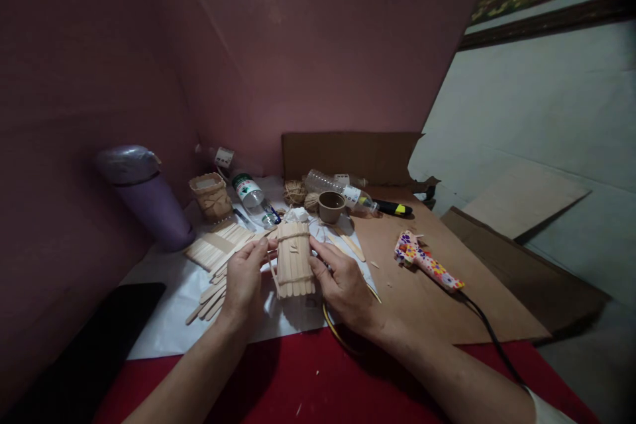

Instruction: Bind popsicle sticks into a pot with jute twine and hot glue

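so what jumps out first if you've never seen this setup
The eye lands in the middle, where the left hand and the right hand grip a stick-clad holder from either side. Next comes the flower-patterned glue gun lying on the brown cardboard to the right, its black cord trailing toward the viewer. At far left stands a tall purple flask.

Cylinder (295, 260) of pale wooden sticks, standing upright over white sheet (163, 308), white top showing, band running round upper part
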Tool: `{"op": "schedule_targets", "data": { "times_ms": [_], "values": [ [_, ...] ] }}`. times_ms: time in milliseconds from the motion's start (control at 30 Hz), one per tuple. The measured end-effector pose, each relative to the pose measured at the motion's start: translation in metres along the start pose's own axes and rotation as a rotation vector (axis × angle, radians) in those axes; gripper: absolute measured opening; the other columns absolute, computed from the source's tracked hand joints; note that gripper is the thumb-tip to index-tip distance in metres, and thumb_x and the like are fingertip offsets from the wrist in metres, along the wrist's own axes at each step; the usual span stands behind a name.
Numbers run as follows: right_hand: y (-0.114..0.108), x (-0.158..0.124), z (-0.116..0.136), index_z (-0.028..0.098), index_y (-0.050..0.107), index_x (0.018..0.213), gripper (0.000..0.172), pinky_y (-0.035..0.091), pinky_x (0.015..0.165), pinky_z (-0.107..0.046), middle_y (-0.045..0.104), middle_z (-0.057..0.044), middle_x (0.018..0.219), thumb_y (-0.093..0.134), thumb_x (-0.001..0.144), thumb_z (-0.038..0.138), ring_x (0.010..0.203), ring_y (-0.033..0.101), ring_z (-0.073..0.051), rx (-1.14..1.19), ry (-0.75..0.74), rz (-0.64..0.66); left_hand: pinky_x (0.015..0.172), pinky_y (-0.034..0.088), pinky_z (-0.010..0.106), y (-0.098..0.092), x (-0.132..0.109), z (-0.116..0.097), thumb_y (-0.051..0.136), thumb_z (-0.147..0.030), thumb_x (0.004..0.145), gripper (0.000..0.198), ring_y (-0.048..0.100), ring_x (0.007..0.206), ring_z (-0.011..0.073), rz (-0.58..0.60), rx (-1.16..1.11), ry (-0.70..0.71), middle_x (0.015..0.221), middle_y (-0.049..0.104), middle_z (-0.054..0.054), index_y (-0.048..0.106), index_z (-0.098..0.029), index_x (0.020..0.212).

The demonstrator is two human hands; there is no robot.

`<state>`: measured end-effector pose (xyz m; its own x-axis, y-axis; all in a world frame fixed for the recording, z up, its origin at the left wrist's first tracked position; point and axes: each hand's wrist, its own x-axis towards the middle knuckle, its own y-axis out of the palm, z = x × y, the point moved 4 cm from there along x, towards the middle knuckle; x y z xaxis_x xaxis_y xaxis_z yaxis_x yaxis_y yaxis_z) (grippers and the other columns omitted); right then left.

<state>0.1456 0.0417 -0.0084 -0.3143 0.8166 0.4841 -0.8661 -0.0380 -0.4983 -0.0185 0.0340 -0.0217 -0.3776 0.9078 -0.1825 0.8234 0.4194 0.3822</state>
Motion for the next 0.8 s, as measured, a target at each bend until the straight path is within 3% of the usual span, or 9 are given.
{"op": "schedule_targets", "data": {
  "times_ms": [233,400,800],
  "values": [
    [0.002,0.0,-0.002,0.008,0.054,0.135,0.045,0.049,0.099,-0.046,0.064,-0.018,0.125,0.041,0.099,0.031,0.116,0.06,-0.028,-0.01,0.01,0.032,0.06,0.05,0.027,-0.001,0.001,0.002,0.077,-0.042,0.06,0.036,0.063,0.071,0.0183,0.006,-0.004,-0.024,0.077,0.068,0.006,0.065,-0.012,0.077],
    [0.003,-0.001,-0.001,0.011,0.056,0.133,0.043,0.049,0.099,-0.043,0.064,-0.016,0.125,0.04,0.1,0.032,0.116,0.06,-0.026,0.004,-0.001,0.039,0.048,0.046,0.025,0.001,-0.003,0.0,0.071,-0.037,0.064,0.028,0.062,0.055,0.0174,-0.017,0.043,-0.096,0.064,0.068,0.005,0.063,-0.014,0.077],
    [0.004,-0.002,0.0,0.014,0.058,0.13,0.04,0.048,0.098,-0.04,0.065,-0.014,0.122,0.04,0.101,0.034,0.115,0.06,-0.025,-0.016,0.0,0.084,0.051,0.045,0.025,-0.004,0.006,0.006,0.074,-0.04,0.058,0.033,0.058,0.053,0.0156,-0.024,0.091,-0.045,0.059,0.063,0.002,0.064,-0.013,0.075]
  ]
}}
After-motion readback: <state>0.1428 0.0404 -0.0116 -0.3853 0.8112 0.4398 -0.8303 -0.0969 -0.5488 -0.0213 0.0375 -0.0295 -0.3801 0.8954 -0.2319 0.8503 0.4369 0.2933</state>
